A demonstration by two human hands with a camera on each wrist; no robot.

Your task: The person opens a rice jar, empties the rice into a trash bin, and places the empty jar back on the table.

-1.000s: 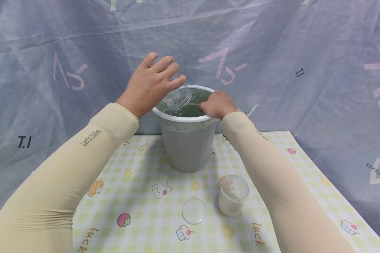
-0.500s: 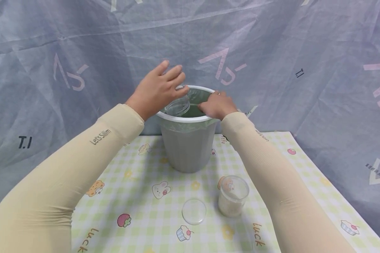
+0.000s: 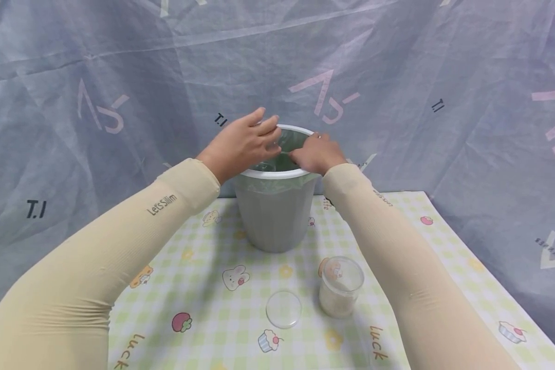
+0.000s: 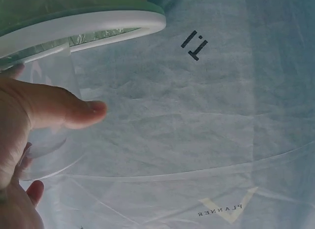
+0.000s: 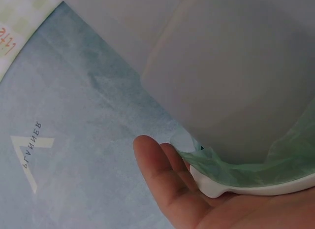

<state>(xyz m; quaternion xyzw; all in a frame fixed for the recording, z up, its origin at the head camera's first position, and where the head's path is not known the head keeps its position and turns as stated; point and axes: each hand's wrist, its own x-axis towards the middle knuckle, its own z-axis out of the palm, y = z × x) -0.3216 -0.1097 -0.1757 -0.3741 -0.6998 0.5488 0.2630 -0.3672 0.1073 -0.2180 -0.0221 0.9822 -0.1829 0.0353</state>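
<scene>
A grey trash can (image 3: 275,221) with a white rim and a green liner bag stands at the back of the table. Over its opening, my left hand (image 3: 246,145) holds a clear plastic jar (image 4: 59,145), thumb on one side and fingers on the other. The jar's mouth tips down at the white rim (image 4: 113,24); the head view shows little of it behind the hand. My right hand (image 3: 321,154) grips the can's rim on the right, its fingers over the outside beside the liner (image 5: 231,172).
Nearer on the checked tablecloth (image 3: 203,303) stands a second clear jar (image 3: 339,295) with pale contents and a lid on top. To its left lies a round clear lid (image 3: 283,309). A grey-blue cloth (image 3: 398,61) hangs behind the table.
My left hand has moved right and down with the clear jar, bringing it lower into the can's opening. My right hand has stayed on the rim.
</scene>
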